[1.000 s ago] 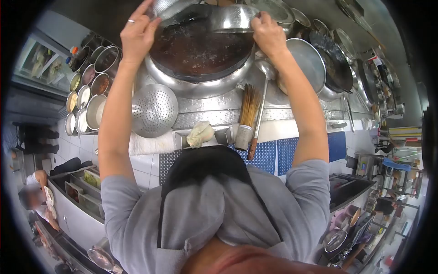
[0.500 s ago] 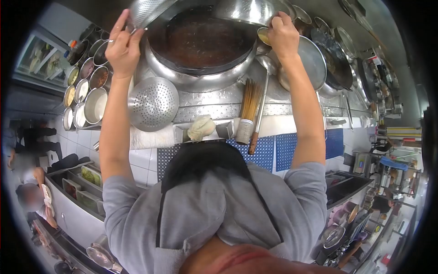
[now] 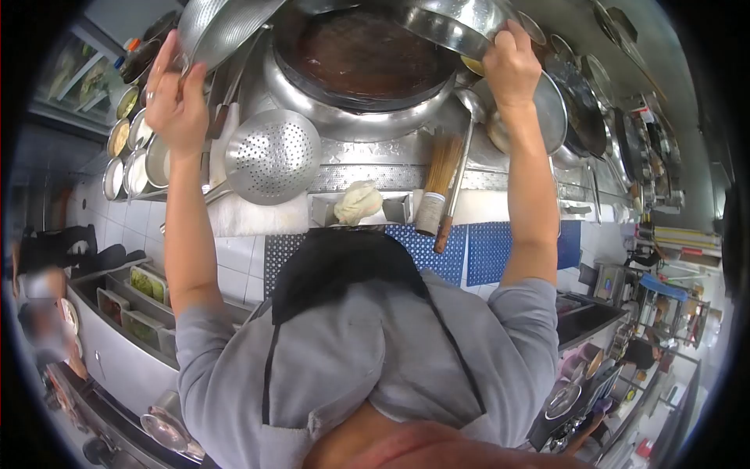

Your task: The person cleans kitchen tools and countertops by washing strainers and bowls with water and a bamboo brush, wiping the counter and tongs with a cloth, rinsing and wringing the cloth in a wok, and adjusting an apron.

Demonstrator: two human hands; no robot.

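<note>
At the upper left, my left hand (image 3: 176, 109) grips the rim of a fine metal strainer (image 3: 226, 31), its fingers partly spread behind the edge. My right hand (image 3: 512, 66) is closed on the rim of a steel bowl (image 3: 449, 27), tilted over the right side of the wok. Between them lies a large dark wok (image 3: 363, 59) holding brownish liquid, set in a round steel ring (image 3: 344, 125). A perforated skimmer (image 3: 273, 156) rests below my left hand's side. A ladle (image 3: 461, 164) lies beside a bamboo brush (image 3: 437, 184).
Small containers (image 3: 113, 178) stand at the left. A crumpled pale cloth (image 3: 358, 203) sits in a metal tray. More pans (image 3: 582, 117) are at the right. Behind, people (image 3: 58, 328) stand near a counter with food bins (image 3: 141, 324).
The strainer and my left hand have moved left and down, away from the wok's middle. My right hand and the bowl have shifted right.
</note>
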